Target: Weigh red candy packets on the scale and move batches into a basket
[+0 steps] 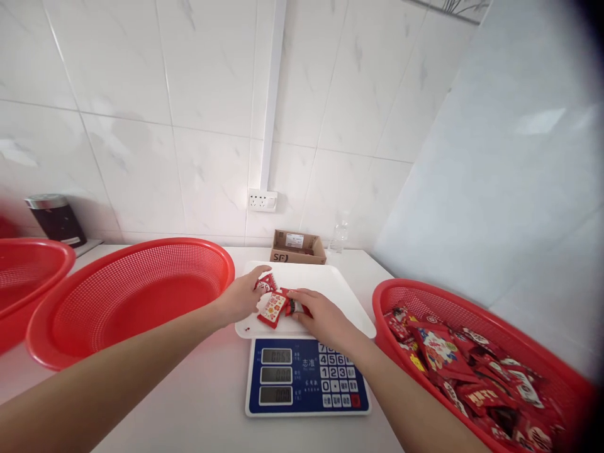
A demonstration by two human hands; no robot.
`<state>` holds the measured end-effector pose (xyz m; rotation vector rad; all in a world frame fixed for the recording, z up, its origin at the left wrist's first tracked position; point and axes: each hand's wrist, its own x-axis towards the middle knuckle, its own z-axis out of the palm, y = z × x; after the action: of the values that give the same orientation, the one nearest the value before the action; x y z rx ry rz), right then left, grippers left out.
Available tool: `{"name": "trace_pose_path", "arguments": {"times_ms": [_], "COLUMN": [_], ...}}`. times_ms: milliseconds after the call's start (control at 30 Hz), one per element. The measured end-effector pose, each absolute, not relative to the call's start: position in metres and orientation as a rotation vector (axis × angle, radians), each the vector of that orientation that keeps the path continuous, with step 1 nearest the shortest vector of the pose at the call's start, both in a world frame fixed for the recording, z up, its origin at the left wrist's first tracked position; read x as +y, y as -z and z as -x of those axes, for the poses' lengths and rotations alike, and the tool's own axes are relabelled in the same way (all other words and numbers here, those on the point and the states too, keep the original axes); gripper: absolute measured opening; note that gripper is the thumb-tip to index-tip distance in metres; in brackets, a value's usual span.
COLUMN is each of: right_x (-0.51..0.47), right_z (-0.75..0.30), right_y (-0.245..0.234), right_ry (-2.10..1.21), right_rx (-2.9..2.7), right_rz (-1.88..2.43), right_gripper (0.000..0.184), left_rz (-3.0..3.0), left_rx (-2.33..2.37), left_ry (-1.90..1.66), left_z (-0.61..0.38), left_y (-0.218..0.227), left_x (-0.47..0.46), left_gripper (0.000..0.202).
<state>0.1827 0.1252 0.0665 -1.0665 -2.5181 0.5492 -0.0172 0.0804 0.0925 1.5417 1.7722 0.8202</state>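
A digital weighing scale [309,406] with a blue keypad panel stands in front of me, and its white pan [335,286] holds several small red snack packets. Over the left part of the pan, my left hand [240,296] has its fingers curled round a red and white packet [267,283]. My right hand [321,314] comes in from the right, its thumb and fingers closed on a red packet with a dark part [291,307]. Between the two hands lies a red packet with a floral print [272,309]. The fingers partly cover the packets.
At the right, a red basket [401,286] holds many red snack packets. To the left is a wide red basket [51,336], with another red basket [33,245] beyond it. Behind the pan stand a cardboard box [298,257] and a clear plastic bottle [340,236]. A dark canister [57,220] is far left.
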Motion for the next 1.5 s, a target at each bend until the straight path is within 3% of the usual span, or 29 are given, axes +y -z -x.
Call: {"name": "trace_pose_path", "arguments": {"times_ms": [300, 467, 667, 800, 933, 1067, 1133, 1233, 1333, 1433, 1500], "right_x": [0.131, 0.128, 0.151, 0.177, 0.168, 0.143, 0.137, 0.134, 0.133, 0.138, 0.146], "right_z": [-0.194, -0.194, -0.212, -0.224, -0.205, -0.179, -0.174, -0.172, -0.174, -0.185, -0.198], "right_y": [-0.063, -0.066, -0.069, -0.07, -0.077, -0.08, -0.08, -0.08, -0.083, -0.085, -0.082], "right_ry": [-0.538, -0.688, -1.11, -1.116, -1.005, -0.762, -0.674, -0.827, -0.937, -0.854, -0.765], "right_rx": [-2.464, -2.385, -1.467, -1.066, -1.204, -1.868, -2.051, -2.04, -2.049, -1.972, -1.884], "right_rz": [1.024, 0.96, 1.083, 1.054, 0.983, 0.821, 0.85, 0.927, 0.896, 0.97, 1.102], "right_gripper": [0.043, 0.041, 0.035, 0.031, 0.026, 0.016, 0.022, 0.035, 0.028, 0.019, 0.023], "left_rz": [-1.653, -1.678, -1.456, -1.257, -1.223, -1.328, -1.4, -1.505, -1.582, -1.647, -1.7], "left_rx": [1.806, 1.787, 1.716, 1.657, 1.588, 1.563, 1.566, 1.535, 1.495, 1.538, 1.6], "left_ry": [-0.786, -0.821, -0.864, -0.9, -0.928, -0.963, -0.987, -0.996, -0.959, -0.934, -0.915], "left_z": [0.018, 0.005, 0.004, 0.007, 0.004, 0.0, -0.002, -0.005, -0.01, -0.01, -0.007], "left_y": [-0.09, -0.086, -0.09, -0.092, -0.086, -0.087, -0.091, -0.098, -0.1, -0.098, -0.095], "left_x": [0.081, 0.082, 0.077, 0.076, 0.083, 0.083, 0.08, 0.077, 0.078, 0.082, 0.083], "left_gripper": [0.028, 0.017, 0.016, 0.026, 0.029, 0.025, 0.022, 0.021, 0.025, 0.032, 0.034]}}
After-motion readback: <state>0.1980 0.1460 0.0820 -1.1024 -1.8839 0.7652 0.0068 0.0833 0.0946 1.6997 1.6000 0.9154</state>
